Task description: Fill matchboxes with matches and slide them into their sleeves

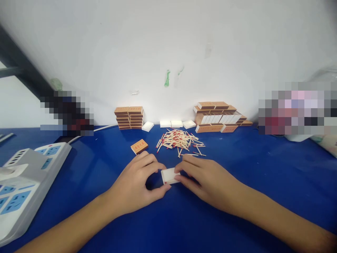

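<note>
A small white matchbox tray (168, 174) lies on the blue table between my hands. One red match head shows in its near left corner. My left hand (140, 179) has its thumb and index finger around the tray's left end, from the near and far sides. My right hand (204, 175) reaches over the right end with thumb and fingers drawn close together. Whatever is pinched there is hidden by the fingertips. Just beyond the hands spreads a loose pile of red-headed matches (179, 138). Past my left fingers lies a single brown matchbox (139, 146).
Against the wall stand a stack of matchboxes (129, 118) on the left and a larger one (218, 117) on the right. Several white trays, including a tilted one (147, 126), line the wall between them. A power strip (50, 175) occupies the table's left side, its cable (105, 127) running back.
</note>
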Tool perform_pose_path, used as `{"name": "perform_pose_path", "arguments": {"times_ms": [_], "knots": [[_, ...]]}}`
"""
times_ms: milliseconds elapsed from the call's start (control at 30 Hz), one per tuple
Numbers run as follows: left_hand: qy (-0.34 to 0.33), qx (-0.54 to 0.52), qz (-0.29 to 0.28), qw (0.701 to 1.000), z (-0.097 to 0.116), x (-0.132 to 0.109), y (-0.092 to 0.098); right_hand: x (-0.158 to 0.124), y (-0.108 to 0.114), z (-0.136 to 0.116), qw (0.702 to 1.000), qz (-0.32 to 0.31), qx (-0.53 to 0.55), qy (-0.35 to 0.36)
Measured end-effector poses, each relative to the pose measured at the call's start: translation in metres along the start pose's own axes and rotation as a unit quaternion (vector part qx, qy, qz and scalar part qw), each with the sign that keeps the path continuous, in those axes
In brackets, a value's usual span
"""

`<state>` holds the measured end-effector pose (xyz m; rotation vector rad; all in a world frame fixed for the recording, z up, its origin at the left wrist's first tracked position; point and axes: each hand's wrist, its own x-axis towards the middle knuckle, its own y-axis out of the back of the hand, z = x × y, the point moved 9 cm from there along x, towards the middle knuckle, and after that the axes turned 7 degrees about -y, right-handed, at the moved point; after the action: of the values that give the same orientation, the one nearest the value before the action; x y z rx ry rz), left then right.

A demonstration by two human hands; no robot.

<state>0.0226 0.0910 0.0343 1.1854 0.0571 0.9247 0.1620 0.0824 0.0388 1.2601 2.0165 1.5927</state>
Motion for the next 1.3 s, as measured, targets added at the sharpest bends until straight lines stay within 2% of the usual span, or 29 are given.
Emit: {"name": "perform_pose_path", "arguments": {"times_ms": [100,167,267,333,567,767,967,1033,1167,1300], "knots": [[-0.001,0.002,0.003,1.000,0.000,0.000,0.002,0.001,0.015,0.022,0.999,0.020,0.019,-0.024],[-0.002,0.003,0.003,1.000,0.000,-0.001,0.003,0.003,0.023,0.045,0.998,0.009,0.000,-0.066],[-0.006,0.002,-0.003,1.000,0.001,-0.001,0.002,0.004,0.022,0.071,0.992,-0.035,-0.015,-0.116],[-0.008,0.002,-0.008,1.000,0.001,-0.001,0.000,0.005,0.017,0.076,0.991,-0.048,-0.007,-0.125],[-0.017,0.004,-0.012,1.000,0.003,-0.001,-0.002,0.008,0.003,0.068,0.993,-0.048,-0.016,-0.111],[-0.019,0.006,-0.009,1.000,0.003,0.000,-0.001,0.007,0.005,0.069,0.994,-0.043,-0.046,-0.093],[-0.018,0.012,-0.010,1.000,0.003,0.000,0.000,0.004,0.007,0.080,0.988,-0.079,-0.045,-0.127],[-0.017,0.014,-0.007,1.000,0.003,0.000,0.001,0.004,0.011,0.079,0.988,-0.073,-0.040,-0.131],[-0.015,0.016,-0.007,1.000,0.003,0.000,0.000,0.004,0.020,0.062,0.993,-0.025,-0.016,-0.113],[-0.020,0.018,-0.008,1.000,0.004,0.000,-0.001,0.002,0.007,0.031,0.998,-0.028,-0.010,-0.061]]}}
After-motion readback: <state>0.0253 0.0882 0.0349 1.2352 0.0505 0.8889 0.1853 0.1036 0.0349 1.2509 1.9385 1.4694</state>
